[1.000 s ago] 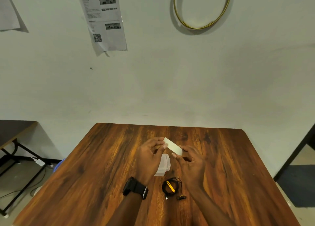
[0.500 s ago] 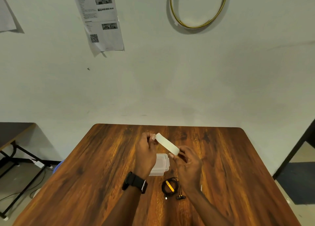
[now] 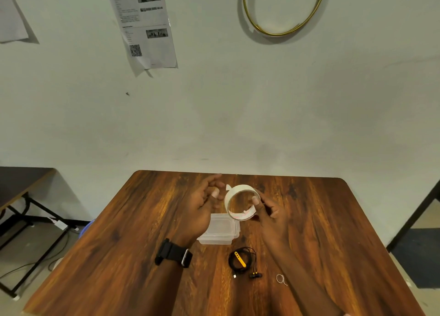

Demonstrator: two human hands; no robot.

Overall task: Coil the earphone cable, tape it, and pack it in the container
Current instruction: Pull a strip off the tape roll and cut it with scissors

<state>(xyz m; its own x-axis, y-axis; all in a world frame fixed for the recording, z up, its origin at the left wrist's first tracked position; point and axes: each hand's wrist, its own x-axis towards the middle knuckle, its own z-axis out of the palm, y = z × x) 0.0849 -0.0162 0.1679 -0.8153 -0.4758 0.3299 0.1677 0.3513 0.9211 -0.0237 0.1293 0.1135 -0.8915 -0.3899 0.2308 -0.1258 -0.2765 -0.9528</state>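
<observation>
White tape, a roll (image 3: 240, 202) with its hole facing the camera, is being held up above the surface (image 3: 333, 232) by the right hand (image 3: 271, 214), whose thumb is pressing on the roll's right rim while the other fingers are curling behind it. A short free tab (image 3: 228, 187) is standing out from the roll's upper left edge, pointing toward the left hand (image 3: 202, 208). That hand is being kept just beside the roll, fingers loosely spread and gripping nothing, with its fingertips nearest the tab; it is therefore judged to be the hand better placed for peeling a strip leftward, away from the right hand. Below both hands, a clear lidded container (image 3: 217, 231) is lying on the surface, partly hidden by the left palm. Nearer the body than the right wrist, the black earphone cable (image 3: 241, 262) is lying already coiled, its yellow remote (image 3: 240, 259) slanting across the loop and the earbuds (image 3: 256, 275) resting at its lower right. A small pale loop (image 3: 281, 279) is lying just right of the earbuds; what it is cannot be told. Taping is judged to be the step in hand, with packing not yet begun.
</observation>
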